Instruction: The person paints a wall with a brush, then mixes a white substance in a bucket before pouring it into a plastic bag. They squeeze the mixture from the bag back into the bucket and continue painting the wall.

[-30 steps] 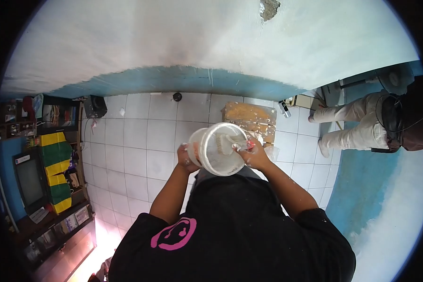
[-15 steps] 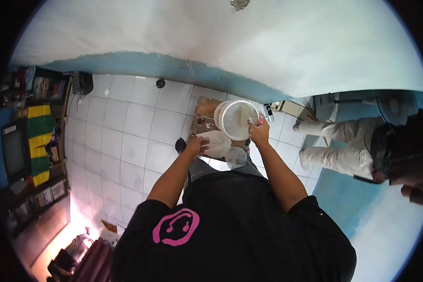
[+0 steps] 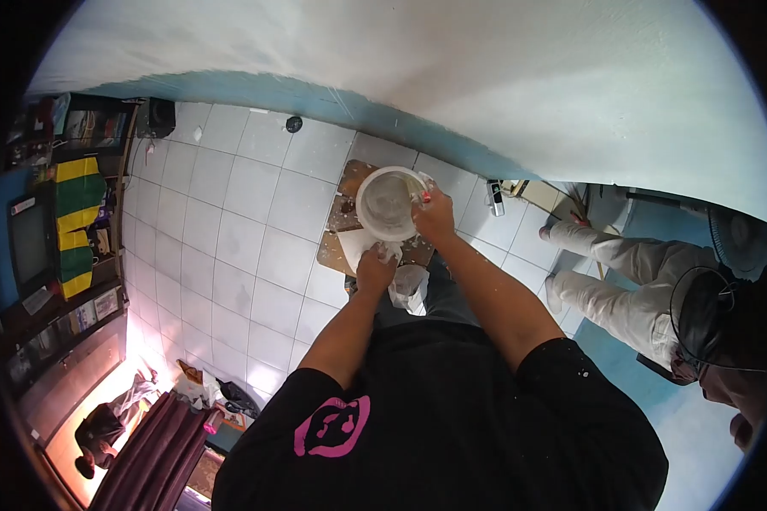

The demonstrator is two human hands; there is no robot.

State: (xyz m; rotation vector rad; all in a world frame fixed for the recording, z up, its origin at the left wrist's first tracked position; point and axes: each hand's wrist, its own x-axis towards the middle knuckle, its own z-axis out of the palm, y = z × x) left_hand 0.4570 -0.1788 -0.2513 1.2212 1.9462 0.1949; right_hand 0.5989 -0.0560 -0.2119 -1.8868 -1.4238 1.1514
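**A:** Head view, looking straight down. Where is the white bucket (image 3: 383,204)?

**B:** At twelve o'clock from the person's chest, held up over a stained board (image 3: 339,217) that lies on the tiled floor (image 3: 247,221). The right hand (image 3: 435,220) is closed over its rim at the three o'clock side, with something red pinched in the same grip. I can't tell what that is.

**A:** And the left hand (image 3: 375,271)?

**B:** Closed on a white flat piece (image 3: 355,242) just under the bucket, at its six o'clock. It could be a lid or a sheet.

**A:** How would the bucket handle?

**B:** It looks like thin plastic, smeared inside, and probably light. I'd expect the rim to flex and be slick, so a second hold under the base would be steadier than one edge alone.

**A:** Anything in the way?

**B:** A clear plastic bag (image 3: 409,288) hangs beside the left hand. A second person (image 3: 614,268) in pale trousers stands near at three o'clock, a small dark can (image 3: 493,197) lies on the floor at one o'clock, and the wall (image 3: 486,77) is close at twelve. A cluttered shelf unit (image 3: 77,221) stands well apart at nine.
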